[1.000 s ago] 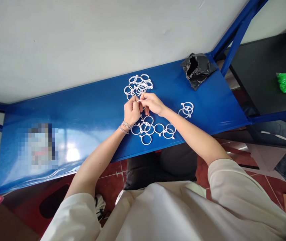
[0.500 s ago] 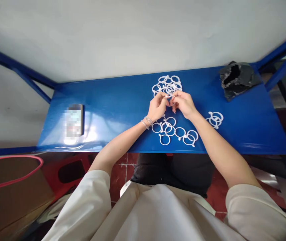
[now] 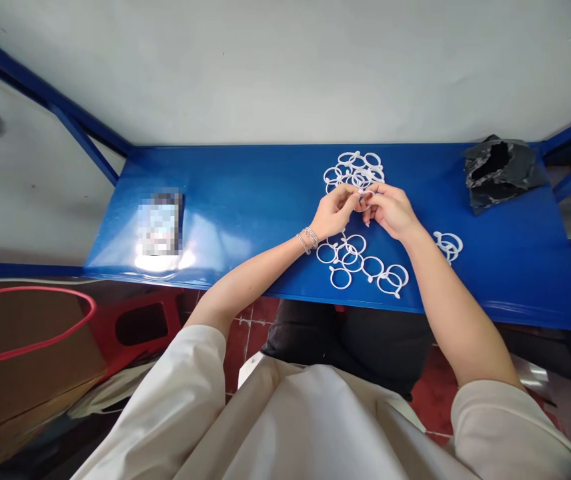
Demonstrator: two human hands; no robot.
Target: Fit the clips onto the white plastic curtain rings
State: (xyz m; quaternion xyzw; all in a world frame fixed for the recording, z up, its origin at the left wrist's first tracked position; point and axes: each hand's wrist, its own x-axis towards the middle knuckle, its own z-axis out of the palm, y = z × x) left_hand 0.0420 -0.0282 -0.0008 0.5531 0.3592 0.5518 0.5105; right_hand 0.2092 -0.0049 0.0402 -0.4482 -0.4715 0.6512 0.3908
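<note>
My left hand and my right hand meet over the blue table, fingertips pinched around one white plastic ring. It looks like a curtain ring with a small tab, partly hidden by my fingers. Just beyond my hands lies a pile of similar white rings. Closer to my body, several more rings are spread out, some overlapping. A small group of rings lies to the right of my right forearm.
A phone with a blurred screen lies on the left of the blue table. At the far right sits a torn black plastic bag. Blue frame bars rise at both ends, and a pale wall stands behind. A red-rimmed container is at lower left.
The camera view has tilted and shifted, so the table things appear farther right. Both hands keep their pinch on the white ring, with little visible change in their pose.
</note>
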